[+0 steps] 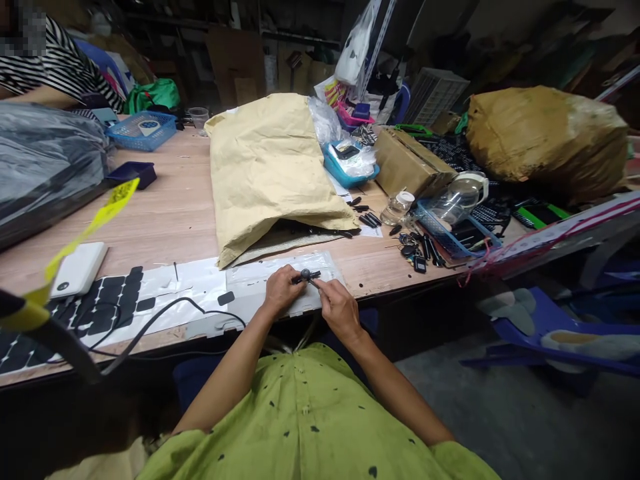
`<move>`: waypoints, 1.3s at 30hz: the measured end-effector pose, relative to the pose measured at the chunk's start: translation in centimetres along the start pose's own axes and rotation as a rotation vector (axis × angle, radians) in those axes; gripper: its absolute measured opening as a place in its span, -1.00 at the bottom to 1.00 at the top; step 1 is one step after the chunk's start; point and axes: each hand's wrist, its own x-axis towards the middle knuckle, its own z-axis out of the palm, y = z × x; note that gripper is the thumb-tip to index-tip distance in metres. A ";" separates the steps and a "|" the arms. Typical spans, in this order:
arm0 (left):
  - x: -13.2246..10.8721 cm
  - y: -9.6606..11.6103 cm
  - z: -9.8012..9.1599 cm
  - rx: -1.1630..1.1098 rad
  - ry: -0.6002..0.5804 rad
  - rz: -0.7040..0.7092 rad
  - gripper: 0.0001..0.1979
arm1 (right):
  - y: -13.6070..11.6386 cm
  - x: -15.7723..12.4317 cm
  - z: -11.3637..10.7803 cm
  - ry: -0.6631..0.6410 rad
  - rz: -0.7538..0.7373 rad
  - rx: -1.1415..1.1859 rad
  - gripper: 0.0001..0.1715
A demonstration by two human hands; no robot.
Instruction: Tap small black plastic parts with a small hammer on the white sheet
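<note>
My left hand (281,288) and my right hand (338,307) meet at the front edge of the wooden table (170,213), over a white plastic sheet (280,270). Both pinch a small black part (306,275) held between them: a short black piece with a round knob. The left fingers close on its left end. The right thumb and forefinger close on its right side. Just beyond lies a large tan paper sack (270,167), and more small black parts (364,217) lie to its right.
A black cable (165,313) crosses the white sheet beside black keyboard keys (107,303) and a white power bank (79,268). Blue baskets (141,129), a cardboard box (410,163) and a brown bundle (545,137) crowd the back. A person in a striped shirt (60,67) sits far left.
</note>
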 end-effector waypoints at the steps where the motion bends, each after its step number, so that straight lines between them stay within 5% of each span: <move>1: 0.0 0.0 0.0 -0.003 0.000 0.000 -0.86 | 0.2 0.1 0.1 -0.009 0.008 -0.003 -0.52; 14: -0.1 -0.4 -0.1 -0.035 -0.022 0.029 -0.78 | 9.8 4.7 0.3 0.153 0.329 -0.283 -0.61; 22: -0.1 -1.2 -0.4 -0.041 -0.039 0.093 -0.59 | 9.6 4.2 1.8 0.212 0.379 -0.323 -0.64; 26: -0.7 -1.6 -1.6 -0.094 -0.173 0.188 -0.59 | 9.5 4.4 1.7 0.193 0.379 -0.319 -0.64; 33: -5.3 -3.1 -3.4 -0.063 -0.361 0.354 -0.77 | 9.7 4.4 2.0 0.211 0.373 -0.325 -0.63; 39: -7.7 -3.2 -2.6 0.079 -0.313 0.359 -0.91 | 9.6 4.4 2.1 0.221 0.369 -0.322 -0.63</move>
